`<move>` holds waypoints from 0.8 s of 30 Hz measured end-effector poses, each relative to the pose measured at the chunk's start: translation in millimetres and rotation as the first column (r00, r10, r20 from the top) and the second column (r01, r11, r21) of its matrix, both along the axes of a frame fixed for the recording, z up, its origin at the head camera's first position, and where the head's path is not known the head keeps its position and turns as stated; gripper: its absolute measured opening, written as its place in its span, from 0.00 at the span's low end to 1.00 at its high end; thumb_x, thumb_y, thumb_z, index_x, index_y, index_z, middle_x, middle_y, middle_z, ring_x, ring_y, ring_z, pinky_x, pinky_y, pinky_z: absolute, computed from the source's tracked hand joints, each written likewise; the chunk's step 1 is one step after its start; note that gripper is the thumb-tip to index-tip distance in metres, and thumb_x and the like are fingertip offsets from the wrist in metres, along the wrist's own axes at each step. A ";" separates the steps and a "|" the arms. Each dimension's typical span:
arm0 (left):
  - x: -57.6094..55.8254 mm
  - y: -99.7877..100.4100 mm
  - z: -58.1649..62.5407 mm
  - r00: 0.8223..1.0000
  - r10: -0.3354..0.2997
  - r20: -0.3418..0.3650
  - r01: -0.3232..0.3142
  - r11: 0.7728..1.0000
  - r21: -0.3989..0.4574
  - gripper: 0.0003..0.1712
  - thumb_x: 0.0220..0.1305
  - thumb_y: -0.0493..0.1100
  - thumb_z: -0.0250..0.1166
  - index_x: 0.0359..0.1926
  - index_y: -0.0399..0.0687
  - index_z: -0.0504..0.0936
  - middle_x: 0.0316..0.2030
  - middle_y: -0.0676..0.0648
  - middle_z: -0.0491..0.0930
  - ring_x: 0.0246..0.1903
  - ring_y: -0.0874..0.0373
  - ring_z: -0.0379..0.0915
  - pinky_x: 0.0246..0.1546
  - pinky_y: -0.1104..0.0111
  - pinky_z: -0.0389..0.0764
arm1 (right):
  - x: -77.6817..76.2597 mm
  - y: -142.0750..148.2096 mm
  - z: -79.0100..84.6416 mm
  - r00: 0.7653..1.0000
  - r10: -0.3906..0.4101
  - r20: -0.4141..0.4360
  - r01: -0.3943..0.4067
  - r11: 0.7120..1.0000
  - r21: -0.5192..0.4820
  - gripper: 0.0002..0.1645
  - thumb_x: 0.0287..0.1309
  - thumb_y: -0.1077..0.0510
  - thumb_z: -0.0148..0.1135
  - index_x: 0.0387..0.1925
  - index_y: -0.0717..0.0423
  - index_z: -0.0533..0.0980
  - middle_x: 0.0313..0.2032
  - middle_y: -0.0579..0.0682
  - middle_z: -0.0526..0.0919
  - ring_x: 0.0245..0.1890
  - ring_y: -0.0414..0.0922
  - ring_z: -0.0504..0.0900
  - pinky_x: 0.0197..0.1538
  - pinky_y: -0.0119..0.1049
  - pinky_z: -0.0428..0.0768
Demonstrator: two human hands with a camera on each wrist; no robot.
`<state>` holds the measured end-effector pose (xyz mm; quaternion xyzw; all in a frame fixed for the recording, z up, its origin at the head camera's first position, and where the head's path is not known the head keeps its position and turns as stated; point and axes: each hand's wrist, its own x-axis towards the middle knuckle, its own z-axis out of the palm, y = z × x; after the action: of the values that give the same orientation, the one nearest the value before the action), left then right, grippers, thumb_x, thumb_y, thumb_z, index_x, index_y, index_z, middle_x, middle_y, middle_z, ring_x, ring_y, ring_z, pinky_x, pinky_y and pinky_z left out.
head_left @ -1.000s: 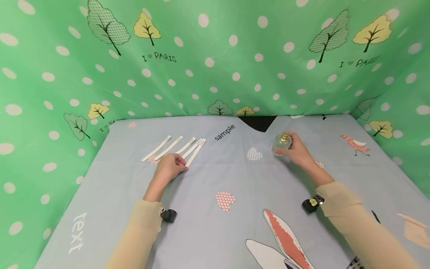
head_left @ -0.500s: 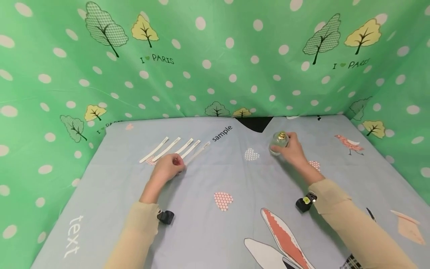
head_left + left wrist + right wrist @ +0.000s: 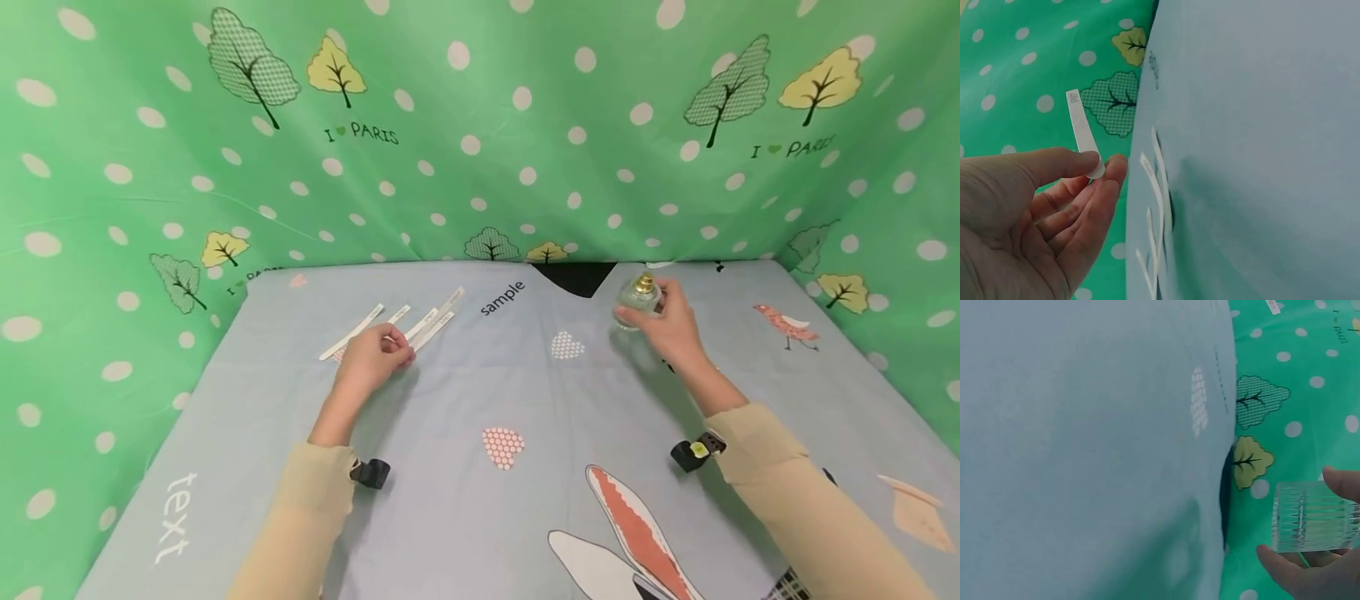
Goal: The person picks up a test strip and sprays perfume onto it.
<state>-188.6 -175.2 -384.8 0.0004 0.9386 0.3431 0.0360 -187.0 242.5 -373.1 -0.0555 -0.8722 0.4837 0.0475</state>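
Observation:
Between thumb and fingertips, my left hand [image 3: 371, 362] pinches the near end of a white perfume test strip [image 3: 1082, 128]. The strip is held up off the cloth, its small printed code at the far end. More white strips [image 3: 352, 332] lie side by side below that hand, partly hidden by it. On the right, my right hand [image 3: 671, 321] grips a clear ribbed glass perfume bottle [image 3: 634, 298] with a gold spray top [image 3: 644, 282]. A shadow lies under the bottle, which is raised above the cloth; in the right wrist view only its ribbed glass side shows.
A grey-blue printed cloth [image 3: 450, 508] covers the table, with hearts, a bird and lettering on it. Green dotted fabric [image 3: 420, 200] hangs behind and at the sides. Each wrist wears a black camera [image 3: 372, 473].
The left hand has lifted the pinched test strip off the cloth, up and slightly away from the others. The right hand has raised the perfume bottle a little and moved it slightly back.

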 end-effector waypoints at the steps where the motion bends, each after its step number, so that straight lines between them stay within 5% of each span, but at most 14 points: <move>1: -0.3 0.5 0.0 1.000 0.000 -0.006 0.000 1.000 0.010 0.04 0.60 0.40 0.66 0.34 0.45 0.79 0.27 0.47 0.87 0.23 0.64 0.76 0.30 0.72 0.72 | 1.7 0.5 0.4 1.000 -0.001 -0.013 0.001 1.000 0.000 0.43 0.64 0.50 0.65 0.69 0.66 0.56 0.62 0.67 0.73 0.63 0.61 0.72 0.48 0.33 0.72; 6: -0.6 1.9 2.5 1.000 0.012 -0.020 -0.010 0.996 0.087 0.05 0.62 0.40 0.67 0.34 0.44 0.80 0.30 0.45 0.90 0.25 0.65 0.81 0.29 0.74 0.74 | 7.8 1.3 0.4 0.995 0.006 -0.097 -0.008 1.000 -0.020 0.43 0.65 0.52 0.65 0.73 0.62 0.57 0.63 0.66 0.75 0.64 0.60 0.72 0.48 0.27 0.71; 13: -0.6 2.6 13.1 1.000 0.018 -0.021 -0.013 0.977 0.211 0.07 0.67 0.39 0.65 0.37 0.38 0.78 0.37 0.38 0.89 0.35 0.51 0.88 0.33 0.76 0.83 | 8.1 -6.7 4.6 0.950 0.075 -0.303 -0.106 0.991 -0.087 0.42 0.65 0.60 0.64 0.74 0.56 0.53 0.53 0.54 0.79 0.46 0.28 0.76 0.36 0.17 0.80; 18: -5.1 5.3 22.9 0.999 0.014 -0.052 -0.001 0.974 0.228 0.08 0.68 0.39 0.64 0.40 0.37 0.78 0.38 0.36 0.89 0.33 0.57 0.88 0.32 0.79 0.83 | 5.3 -15.2 13.3 0.901 0.128 -0.414 -0.193 0.974 -0.118 0.45 0.63 0.65 0.63 0.74 0.51 0.51 0.44 0.35 0.80 0.41 0.29 0.80 0.28 0.22 0.80; 24: -6.3 11.2 24.2 0.998 0.007 -0.061 0.010 0.962 0.271 0.09 0.67 0.39 0.64 0.40 0.36 0.79 0.38 0.36 0.89 0.29 0.65 0.86 0.32 0.79 0.83 | 8.1 -21.0 15.8 0.864 0.187 -0.467 -0.265 0.958 -0.108 0.46 0.62 0.69 0.62 0.74 0.48 0.50 0.45 0.36 0.80 0.40 0.31 0.83 0.25 0.23 0.80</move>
<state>-195.0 -164.0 -360.6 0.0165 0.8833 0.4684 0.0068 -179.0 221.5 -357.4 0.1577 -0.7934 0.5574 0.1870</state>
